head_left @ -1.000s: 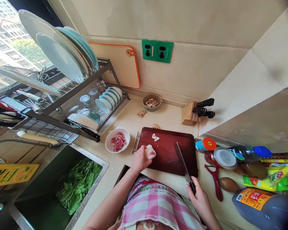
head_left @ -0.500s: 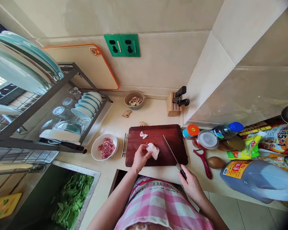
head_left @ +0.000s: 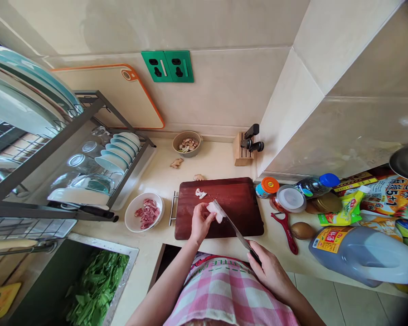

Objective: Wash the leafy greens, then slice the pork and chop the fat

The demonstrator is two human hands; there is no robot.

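A dark red-brown cutting board (head_left: pixel 246 208) lies on the counter in front of me. My left hand (head_left: pixel 201 222) pinches a pale pinkish-white piece of raw meat (head_left: pixel 217 216) on it, fingertips on its left side. The handle of a kitchen knife (head_left: pixel 237 232) is wrapped in my right hand (head_left: pixel 265 266). Its blade slants up to the left, with the tip end at the meat's right side; I cannot tell how deep the edge sits. Small pale scraps (head_left: pixel 201 193) rest near the board's upper left.
Left of the board stands a white bowl (head_left: pixel 128 216) of sliced red meat, beside the sink (head_left: pixel 136 253) with leafy greens. Behind are a colander (head_left: pixel 190 153), ginger (head_left: pixel 176 163) and a knife block (head_left: pixel 240 156). Jars, a red peeler (head_left: pixel 290 237) and a large jug (head_left: pixel 367 256) crowd the right.
The knife has swung left from over the bare board to the meat. My left hand keeps its pinch on the piece, which now sits turned a little. The view has shifted slightly.
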